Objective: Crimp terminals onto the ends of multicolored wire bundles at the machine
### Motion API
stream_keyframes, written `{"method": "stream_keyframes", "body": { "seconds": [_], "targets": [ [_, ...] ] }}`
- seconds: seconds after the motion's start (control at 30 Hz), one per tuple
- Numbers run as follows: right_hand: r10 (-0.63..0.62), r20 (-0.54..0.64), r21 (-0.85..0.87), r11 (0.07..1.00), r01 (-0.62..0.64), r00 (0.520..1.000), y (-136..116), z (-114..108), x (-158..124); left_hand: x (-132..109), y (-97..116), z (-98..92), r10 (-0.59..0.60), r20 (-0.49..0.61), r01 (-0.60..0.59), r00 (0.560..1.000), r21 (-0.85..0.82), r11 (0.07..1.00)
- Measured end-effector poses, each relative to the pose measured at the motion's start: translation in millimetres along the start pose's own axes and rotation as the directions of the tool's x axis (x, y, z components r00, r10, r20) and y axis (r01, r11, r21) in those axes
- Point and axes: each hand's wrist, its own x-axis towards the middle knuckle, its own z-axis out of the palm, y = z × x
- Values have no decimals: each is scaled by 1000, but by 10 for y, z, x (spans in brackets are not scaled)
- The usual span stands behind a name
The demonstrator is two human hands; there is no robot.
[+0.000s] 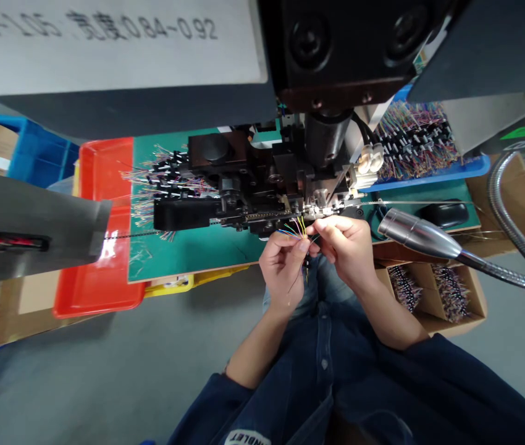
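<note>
My left hand (285, 267) is closed in a pinch on a small bundle of thin coloured wires (300, 227), whose yellow, pink, blue and green ends fan out above the fingers. Beside it, my right hand (346, 247) is also pinched, its thumb and forefinger close to the wire ends; it appears to hold one of them. A dark part of the bundle hangs below the fingers. Just beyond both hands stands the crimping machine (274, 176), with its lit working point (320, 207) very near my right fingertips. A strip of metal terminals (137, 235) runs into it from the left.
Wire bundles (170, 179) lie on the green mat (188, 256), near a red tray (96, 296). At right are a metal gooseneck lamp (420, 233), a black mouse (445, 214), a blue tray (470, 167) of bundles and a divided cardboard box (475, 303).
</note>
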Motion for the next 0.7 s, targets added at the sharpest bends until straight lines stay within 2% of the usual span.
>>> {"method": "stream_keyframes", "body": {
  "seconds": [0.17, 0.47, 0.7],
  "targets": [
    [-8, 4, 41, 999, 7, 1000, -15, 18, -1, 5, 7, 9, 7, -12, -8, 1000, -21, 1000],
    [-17, 9, 19, 1000, 17, 1000, -15, 7, 10, 5, 14, 5, 15, -13, -16, 1000, -10, 1000],
    [-52, 89, -72, 996, 59, 995, -165, 11, -7, -26, 19, -18, -77, 22, 78, 997, -18, 997]
  ]
}}
